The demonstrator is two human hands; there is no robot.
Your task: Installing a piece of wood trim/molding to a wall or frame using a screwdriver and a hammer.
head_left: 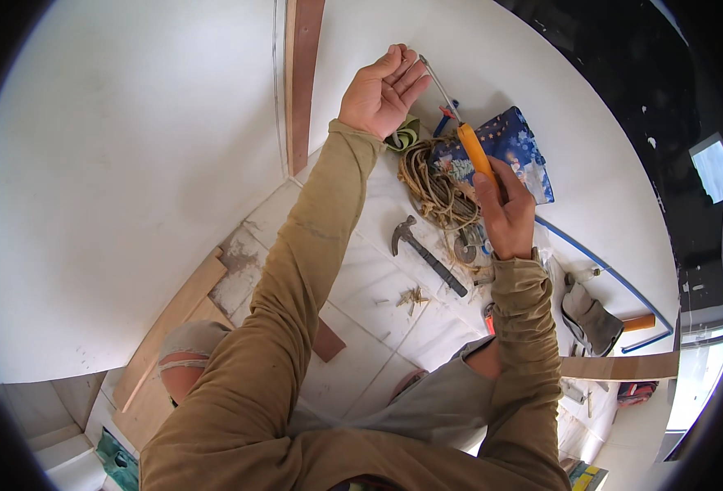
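Observation:
My right hand [505, 204] is wrapped round the orange handle of a long screwdriver [473, 147], its metal shaft pointing up and left. Beside the shaft's tip, my left hand [378, 98] is raised palm-up, thumb and forefinger together and other fingers loosely curled; anything between them is too small to make out. Beneath the screwdriver lie a coil of brown rope [431, 188], a blue patterned bag or box [517, 147] and a green strap [406, 131]. Lower down on the white tiles are a claw hammer [427, 254] and scattered small fasteners [412, 299].
A white panel [124, 188] with wooden edging [300, 82] fills the left. Planks [165, 352] lie low left. To the right are a blue bent rod [591, 254], a dark glove or pouch [591, 319], a curved wooden strip [615, 367] and a dark wall [664, 106].

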